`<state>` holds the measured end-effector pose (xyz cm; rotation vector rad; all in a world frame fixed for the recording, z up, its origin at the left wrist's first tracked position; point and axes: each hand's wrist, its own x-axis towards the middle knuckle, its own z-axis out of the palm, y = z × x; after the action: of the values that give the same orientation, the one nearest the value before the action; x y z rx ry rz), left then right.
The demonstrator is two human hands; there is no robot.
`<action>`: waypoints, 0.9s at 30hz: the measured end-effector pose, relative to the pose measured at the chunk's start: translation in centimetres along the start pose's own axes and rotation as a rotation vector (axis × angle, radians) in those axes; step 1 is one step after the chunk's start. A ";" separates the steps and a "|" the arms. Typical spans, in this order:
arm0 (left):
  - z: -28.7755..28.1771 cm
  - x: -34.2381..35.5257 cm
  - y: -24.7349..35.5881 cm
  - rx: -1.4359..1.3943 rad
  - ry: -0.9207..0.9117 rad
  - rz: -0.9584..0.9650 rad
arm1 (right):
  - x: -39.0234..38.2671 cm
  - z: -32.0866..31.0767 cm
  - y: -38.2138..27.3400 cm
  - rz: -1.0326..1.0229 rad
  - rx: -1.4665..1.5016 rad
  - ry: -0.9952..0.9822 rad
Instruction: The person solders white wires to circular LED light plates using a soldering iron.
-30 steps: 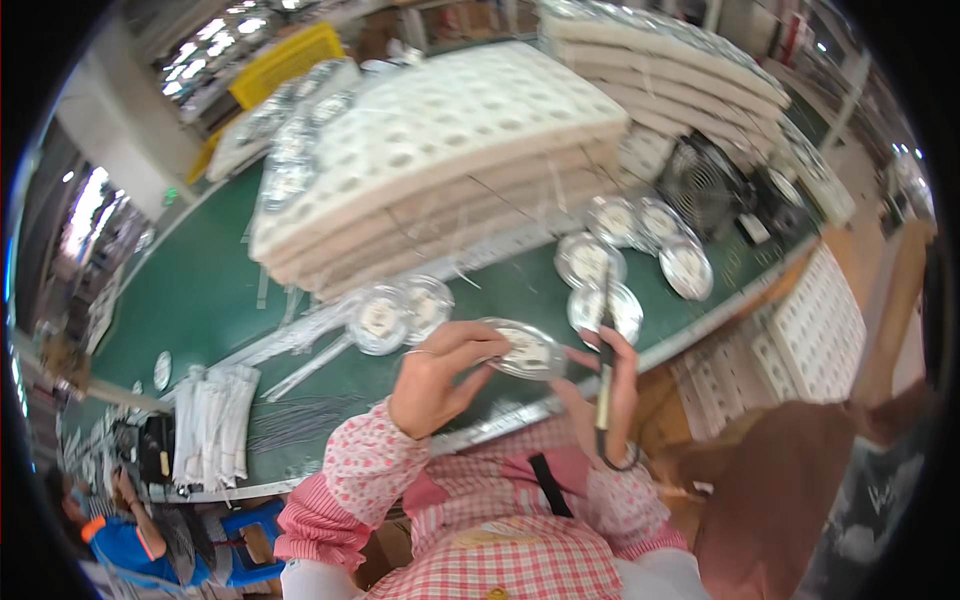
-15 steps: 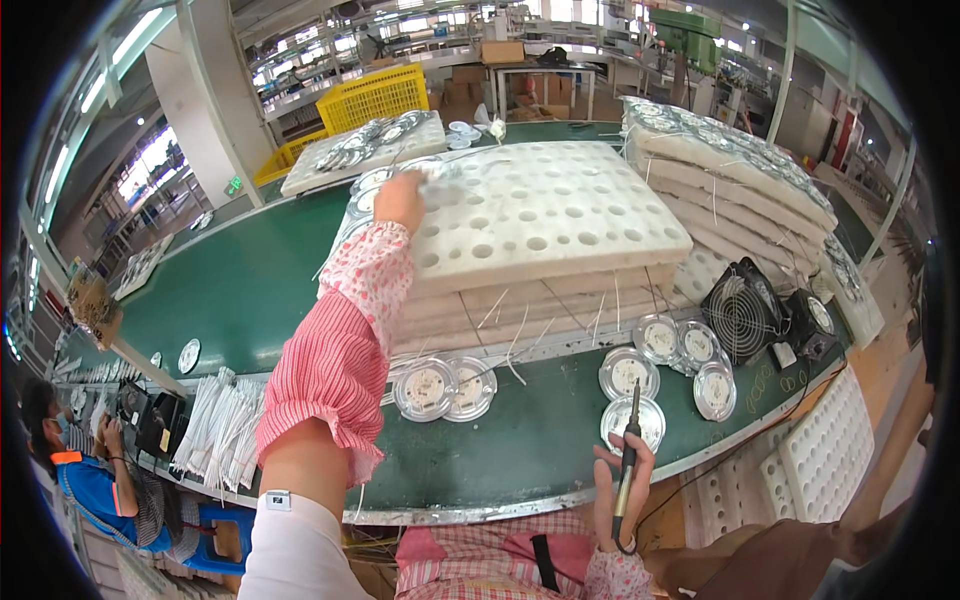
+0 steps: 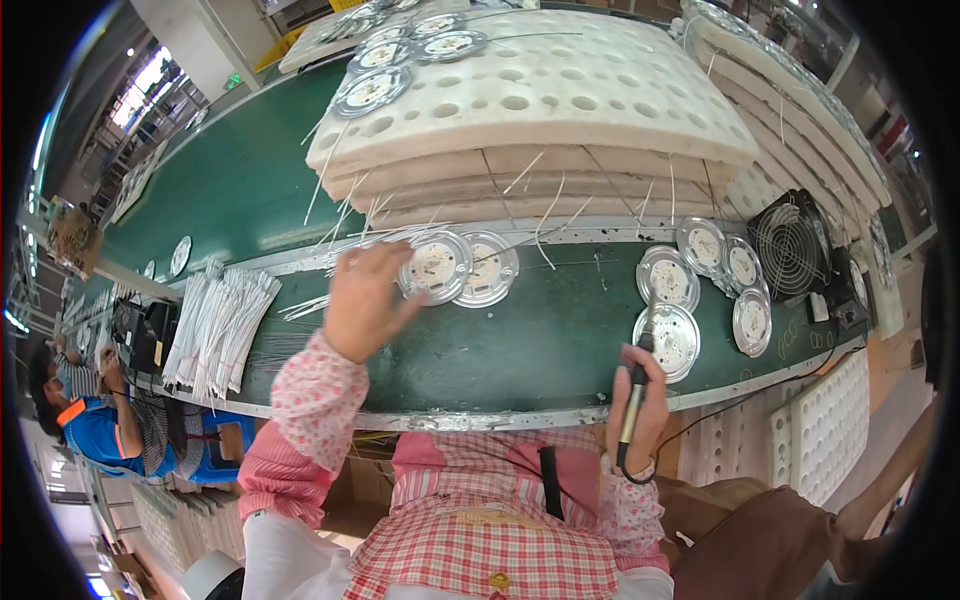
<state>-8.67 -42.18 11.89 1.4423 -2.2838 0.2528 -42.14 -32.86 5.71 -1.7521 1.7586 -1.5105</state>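
Observation:
My left hand (image 3: 366, 302) is at the left edge of a round silver disc (image 3: 436, 268), thumb and fingers apart, holding nothing; whether its fingertips touch the rim I cannot tell. That disc overlaps a second silver disc (image 3: 490, 270) on the green bench. In my right hand (image 3: 645, 402) is a soldering iron (image 3: 633, 408), its tip pointing away from me over a nearer disc (image 3: 667, 345) at the right. Another disc (image 3: 667, 279) lies just beyond it. White wires (image 3: 345, 245) lie past my left hand.
A stack of white foam trays with holes (image 3: 540, 100) fills the back; several discs (image 3: 372, 90) sit on its left side. A black fan (image 3: 790, 250) stands at the right. Bundled white wires (image 3: 217, 330) lie at the left. A seated person (image 3: 105, 420) works farther left.
My left hand has come back from the foam tray to the discs near me. A disc now shows at the tray's near left corner. My right hand still holds the soldering iron.

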 end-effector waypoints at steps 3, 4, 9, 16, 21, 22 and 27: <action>4.5 -2.3 0.3 0.036 -0.051 0.038 | -1.1 0.5 -1.1 -0.039 0.052 -0.083; 5.2 -2.3 0.3 0.061 -0.094 0.065 | -1.6 0.3 -1.4 -0.056 0.043 -0.099; 5.2 -1.8 -0.5 0.199 -0.033 0.145 | -2.7 -0.3 -1.5 0.044 0.086 -0.098; 6.3 1.8 4.6 0.105 0.001 0.135 | -1.3 0.1 -2.0 0.055 0.038 -0.081; 9.9 4.0 4.1 0.278 -0.268 0.239 | -1.6 2.3 -0.2 0.520 1.150 -0.155; 8.5 3.2 2.5 0.281 -0.417 0.146 | -1.1 4.3 -1.0 0.267 0.486 -0.150; 4.0 0.3 -1.0 0.285 0.099 0.407 | 0.9 6.5 -3.0 -0.121 0.247 0.052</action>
<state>-8.90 -44.36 8.35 1.0399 -2.5149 0.7798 -35.68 -35.94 5.55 -1.7334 1.4383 -1.7527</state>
